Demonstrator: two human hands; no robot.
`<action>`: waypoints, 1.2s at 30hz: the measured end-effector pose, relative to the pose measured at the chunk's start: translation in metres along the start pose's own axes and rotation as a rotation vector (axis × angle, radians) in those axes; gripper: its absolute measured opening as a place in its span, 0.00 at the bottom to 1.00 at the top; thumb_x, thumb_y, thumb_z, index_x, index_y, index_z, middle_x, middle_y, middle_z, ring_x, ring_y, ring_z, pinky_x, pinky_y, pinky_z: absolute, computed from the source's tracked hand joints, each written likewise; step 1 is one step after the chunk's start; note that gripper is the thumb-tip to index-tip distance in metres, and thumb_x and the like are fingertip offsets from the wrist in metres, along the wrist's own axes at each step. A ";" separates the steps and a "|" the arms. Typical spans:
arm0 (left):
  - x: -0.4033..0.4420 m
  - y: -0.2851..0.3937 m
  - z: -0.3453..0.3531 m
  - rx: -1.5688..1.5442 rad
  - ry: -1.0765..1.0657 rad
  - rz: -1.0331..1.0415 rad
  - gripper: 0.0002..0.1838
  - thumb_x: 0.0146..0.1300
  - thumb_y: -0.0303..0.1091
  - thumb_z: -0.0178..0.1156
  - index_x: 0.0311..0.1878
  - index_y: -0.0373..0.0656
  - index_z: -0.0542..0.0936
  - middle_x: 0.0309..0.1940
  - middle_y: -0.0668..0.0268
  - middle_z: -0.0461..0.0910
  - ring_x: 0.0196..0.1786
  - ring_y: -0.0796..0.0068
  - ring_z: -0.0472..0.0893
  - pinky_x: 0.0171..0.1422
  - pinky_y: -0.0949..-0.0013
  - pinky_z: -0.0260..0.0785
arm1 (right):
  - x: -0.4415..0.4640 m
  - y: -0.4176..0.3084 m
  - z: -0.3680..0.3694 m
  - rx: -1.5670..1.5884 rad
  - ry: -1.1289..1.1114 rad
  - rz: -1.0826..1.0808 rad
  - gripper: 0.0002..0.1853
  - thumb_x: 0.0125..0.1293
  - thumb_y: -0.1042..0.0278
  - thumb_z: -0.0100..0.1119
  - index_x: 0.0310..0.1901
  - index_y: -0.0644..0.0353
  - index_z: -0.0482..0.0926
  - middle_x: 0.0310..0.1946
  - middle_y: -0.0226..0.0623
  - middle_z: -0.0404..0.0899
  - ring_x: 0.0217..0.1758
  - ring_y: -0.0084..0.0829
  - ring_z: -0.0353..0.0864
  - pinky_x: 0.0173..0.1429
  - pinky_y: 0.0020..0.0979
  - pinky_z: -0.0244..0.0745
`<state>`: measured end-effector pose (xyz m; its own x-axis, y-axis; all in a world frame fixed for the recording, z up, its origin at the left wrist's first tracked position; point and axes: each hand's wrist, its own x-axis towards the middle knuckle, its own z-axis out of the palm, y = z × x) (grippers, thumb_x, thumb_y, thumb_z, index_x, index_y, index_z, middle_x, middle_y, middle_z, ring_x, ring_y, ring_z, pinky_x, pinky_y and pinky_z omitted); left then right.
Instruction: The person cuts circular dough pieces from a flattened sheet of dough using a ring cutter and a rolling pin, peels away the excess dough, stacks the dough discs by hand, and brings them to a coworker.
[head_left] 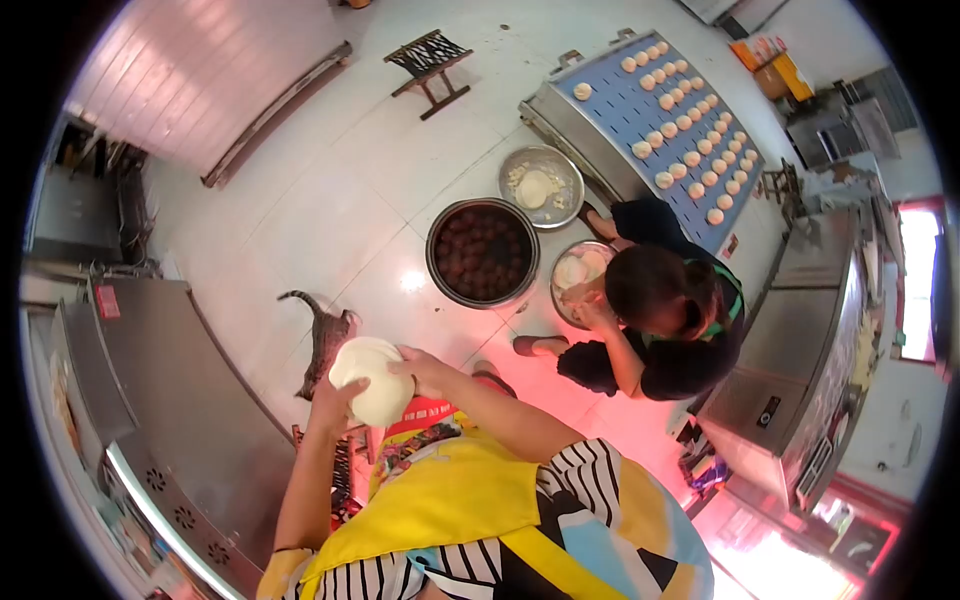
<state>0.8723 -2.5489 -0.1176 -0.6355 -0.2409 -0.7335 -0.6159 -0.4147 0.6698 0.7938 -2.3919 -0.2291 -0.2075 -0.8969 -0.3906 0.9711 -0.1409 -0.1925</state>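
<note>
Above my lap, both hands are closed around a large, round, cream-coloured piece of dough [375, 385]. My left hand [336, 400] grips its left side with the thumb on top. On the right edge, my right hand [425, 372] has its fingers wrapped round it. A deep pot [432, 250] of dark round balls [482, 250] stands on the floor in front of me. Beside it sits a metal basin [575, 190] with a pale lump of dough [533, 189] and small scraps.
A co-worker [680, 310] sits at the right, hands over another basin [558, 290] holding pale dough. Behind, a blue slotted tray [620, 105] carries many white dough balls. A striped cat [325, 340] is on the floor near my left hand. A folding stool [428, 55] stands farther off.
</note>
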 end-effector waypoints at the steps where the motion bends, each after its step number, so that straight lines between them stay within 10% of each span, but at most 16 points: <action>1: 0.012 0.007 -0.005 -0.001 -0.061 0.001 0.26 0.53 0.23 0.61 0.57 0.33 0.68 0.50 0.58 0.76 0.49 0.66 0.78 0.52 0.64 0.73 | 0.006 -0.005 0.007 -0.111 0.091 -0.039 0.33 0.56 0.72 0.63 0.62 0.64 0.61 0.54 0.43 0.71 0.55 0.36 0.73 0.59 0.36 0.69; 8: 0.093 0.087 -0.002 -0.025 -0.214 -0.100 0.26 0.62 0.28 0.54 0.64 0.40 0.62 0.51 0.53 0.74 0.51 0.60 0.77 0.51 0.59 0.75 | 0.033 -0.082 -0.007 0.129 0.633 -0.410 0.28 0.53 0.78 0.63 0.56 0.66 0.65 0.48 0.42 0.74 0.48 0.35 0.77 0.51 0.39 0.76; 16: 0.149 0.158 -0.012 -0.028 -0.212 -0.157 0.24 0.62 0.28 0.54 0.61 0.40 0.63 0.48 0.51 0.74 0.50 0.55 0.78 0.52 0.55 0.74 | -0.005 -0.289 -0.141 0.349 0.375 -1.146 0.22 0.64 0.63 0.54 0.58 0.60 0.65 0.52 0.42 0.73 0.53 0.39 0.74 0.57 0.45 0.72; 17: 0.154 0.157 -0.021 0.000 -0.176 -0.184 0.24 0.61 0.28 0.55 0.61 0.40 0.63 0.48 0.51 0.74 0.49 0.55 0.78 0.52 0.55 0.75 | -0.018 -0.292 -0.152 0.437 0.820 -0.926 0.28 0.61 0.56 0.59 0.58 0.61 0.64 0.52 0.44 0.72 0.53 0.41 0.74 0.56 0.49 0.71; 21: 0.176 0.149 -0.064 0.146 0.011 -0.242 0.24 0.61 0.28 0.55 0.60 0.40 0.63 0.46 0.52 0.75 0.48 0.56 0.78 0.51 0.56 0.75 | 0.005 -0.239 -0.208 -0.309 1.383 -0.284 0.30 0.56 0.53 0.64 0.53 0.66 0.68 0.43 0.44 0.76 0.42 0.43 0.78 0.34 0.45 0.78; 23: 0.185 0.138 -0.094 0.240 0.123 -0.258 0.25 0.61 0.27 0.55 0.60 0.40 0.62 0.45 0.53 0.75 0.47 0.56 0.78 0.49 0.57 0.76 | 0.025 -0.199 -0.225 -0.765 1.208 0.044 0.23 0.61 0.50 0.57 0.42 0.65 0.77 0.39 0.53 0.79 0.34 0.35 0.81 0.32 0.36 0.77; 27: 0.190 0.131 -0.153 0.361 0.234 -0.340 0.25 0.60 0.27 0.56 0.60 0.40 0.61 0.42 0.56 0.75 0.44 0.58 0.79 0.45 0.59 0.77 | 0.028 -0.091 -0.175 -0.103 1.112 0.039 0.21 0.57 0.53 0.63 0.44 0.63 0.75 0.36 0.41 0.77 0.38 0.39 0.79 0.39 0.47 0.78; 36: 0.246 0.156 -0.189 0.556 0.042 -0.256 0.26 0.59 0.28 0.57 0.61 0.39 0.62 0.42 0.57 0.75 0.40 0.61 0.80 0.42 0.61 0.76 | -0.013 -0.021 -0.175 -0.459 1.349 0.175 0.20 0.55 0.58 0.66 0.41 0.65 0.74 0.35 0.41 0.76 0.34 0.35 0.79 0.28 0.40 0.80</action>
<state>0.7080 -2.8387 -0.2157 -0.4232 -0.2334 -0.8755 -0.9046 0.0533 0.4230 0.7557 -2.3039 -0.3770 -0.2945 0.2240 -0.9290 0.9263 0.3060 -0.2199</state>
